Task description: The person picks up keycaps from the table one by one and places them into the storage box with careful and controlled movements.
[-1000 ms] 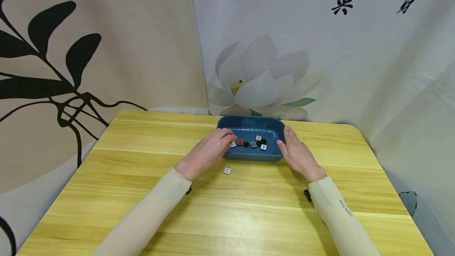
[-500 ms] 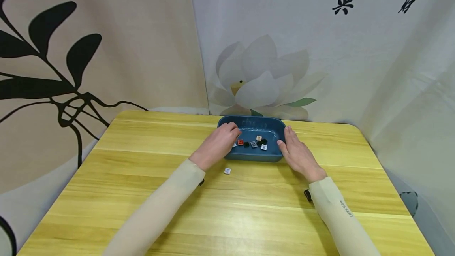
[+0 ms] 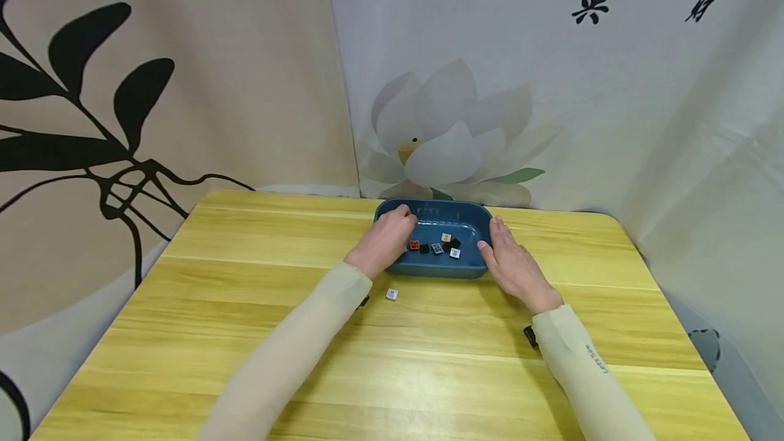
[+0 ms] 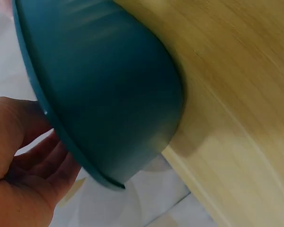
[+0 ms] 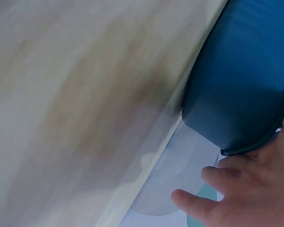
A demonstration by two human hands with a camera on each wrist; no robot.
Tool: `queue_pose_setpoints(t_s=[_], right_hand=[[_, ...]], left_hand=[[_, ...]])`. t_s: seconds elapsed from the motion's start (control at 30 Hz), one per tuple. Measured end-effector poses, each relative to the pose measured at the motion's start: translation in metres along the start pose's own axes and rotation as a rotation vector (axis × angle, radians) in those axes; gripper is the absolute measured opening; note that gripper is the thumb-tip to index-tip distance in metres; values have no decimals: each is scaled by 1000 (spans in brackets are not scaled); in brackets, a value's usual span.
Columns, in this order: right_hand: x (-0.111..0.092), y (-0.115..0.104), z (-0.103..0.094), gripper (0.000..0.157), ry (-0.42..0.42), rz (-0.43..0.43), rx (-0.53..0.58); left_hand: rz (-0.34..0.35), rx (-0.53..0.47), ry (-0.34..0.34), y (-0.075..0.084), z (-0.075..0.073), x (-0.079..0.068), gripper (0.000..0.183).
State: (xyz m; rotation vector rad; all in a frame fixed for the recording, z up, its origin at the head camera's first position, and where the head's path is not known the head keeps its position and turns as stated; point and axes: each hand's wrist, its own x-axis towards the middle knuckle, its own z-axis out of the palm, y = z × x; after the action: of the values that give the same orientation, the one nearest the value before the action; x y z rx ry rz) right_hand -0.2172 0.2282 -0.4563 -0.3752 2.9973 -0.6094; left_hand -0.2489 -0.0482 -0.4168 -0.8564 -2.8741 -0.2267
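Observation:
A dark blue tray (image 3: 437,271) stands on the table, with small square pieces inside: a red one (image 3: 414,245), a grey one (image 3: 437,248), a white one (image 3: 454,253), a cream one (image 3: 446,237) and black ones (image 3: 425,248). My left hand (image 3: 386,238) reaches over the tray's left end with bent fingers; the tray's rim hides its fingertips in the left wrist view, and I cannot tell if they hold a piece. Against the right end rests my right hand (image 3: 516,269), fingers extended along the rim. A white square piece (image 3: 392,295) lies in front of the tray.
The wooden table (image 3: 465,373) ends a little behind the tray. Beyond that edge hangs a pale curtain (image 3: 551,121) printed with a lotus, dark leaves and black characters.
My left hand has shifted right and slightly away from me, further over the tray's left end. My right hand, the tray and the white piece on the table stay in place.

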Motion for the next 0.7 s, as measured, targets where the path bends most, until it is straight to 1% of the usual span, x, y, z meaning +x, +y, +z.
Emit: queue_pose_setpoints(t_s=[0.23,0.53,0.7], right_hand=[[-1,0,-1,74,10,-11,-1],[-1,0,-1,75,10,-16,-6],[-1,0,-1,75,11,-16,-3]], left_hand=[[-50,-13,-26,2,5,10,21],[-99,-42,-59,-1,12,19,19],[-136,-31,-88,-5,18,22,19]])
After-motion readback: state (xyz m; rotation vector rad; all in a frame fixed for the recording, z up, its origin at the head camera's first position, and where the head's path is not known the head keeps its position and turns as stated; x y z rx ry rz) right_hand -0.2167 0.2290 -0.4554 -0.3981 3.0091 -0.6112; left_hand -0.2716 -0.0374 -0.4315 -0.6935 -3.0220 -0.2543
